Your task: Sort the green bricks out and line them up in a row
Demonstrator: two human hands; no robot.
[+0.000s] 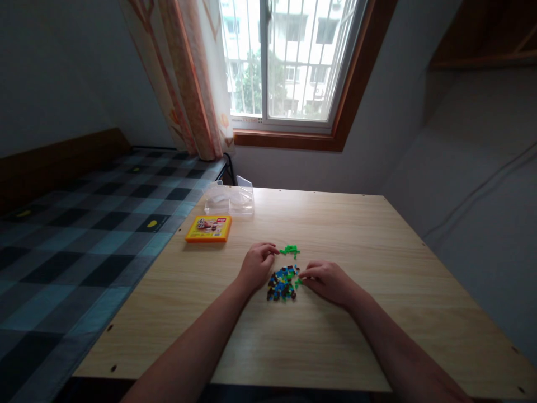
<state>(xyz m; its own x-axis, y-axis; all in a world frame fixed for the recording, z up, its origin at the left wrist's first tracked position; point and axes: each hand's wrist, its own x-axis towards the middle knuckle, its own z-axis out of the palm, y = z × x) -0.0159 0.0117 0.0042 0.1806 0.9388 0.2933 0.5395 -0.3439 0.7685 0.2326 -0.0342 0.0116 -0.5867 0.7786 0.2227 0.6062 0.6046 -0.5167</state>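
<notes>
On the wooden table lies a loose heap of small toy building bricks [282, 284], brown, blue, green and a little yellow. Just beyond it sits a smaller cluster of bright green bricks [290, 249]. My left hand [259, 265] rests at the left of both, fingers curled together with the tips beside the green cluster; anything between them is hidden. From the right, my right hand [326, 279] reaches the heap's edge. Its thumb and finger are pinched at a green brick [298, 283].
A flat yellow-orange box [208, 229] with a printed picture lies at the table's left. Behind it stands a clear plastic case [230, 200]. A bed with a checked cover [126, 224] adjoins the table [335, 224] on the left; a window [293, 61] is ahead.
</notes>
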